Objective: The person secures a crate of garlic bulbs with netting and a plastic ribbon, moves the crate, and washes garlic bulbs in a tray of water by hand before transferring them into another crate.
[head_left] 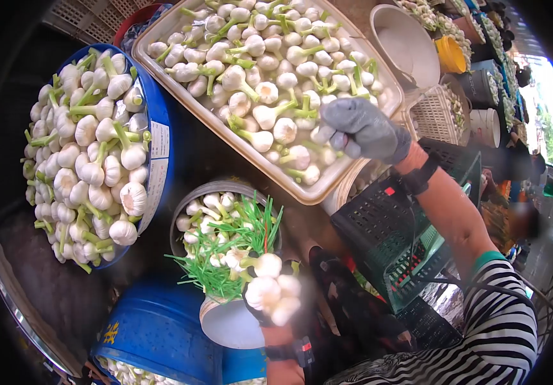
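Observation:
My left hand [254, 311], mostly hidden behind a cluster of white garlic bulbs [270, 289], is closed around their stems. Beside it, a tuft of thin green ties [215, 273] spreads over a round bucket [180, 240] holding more garlic. Over the near edge of a large rectangular tray [238, 138] is my right hand [363, 128], in a grey glove with bare fingertips. Its fingers are curled against a garlic bulb [320, 133]. Many bulbs with short green stems lie in the tray, seemingly in cloudy water.
A blue tub [164, 141] heaped with garlic stands at left. Below are a blue barrel [161, 333] and a white container [231, 324]. Green and black crates [379, 224] sit under my right arm. Behind are a white basin [405, 45], a yellow bucket [451, 54] and a basket [433, 112].

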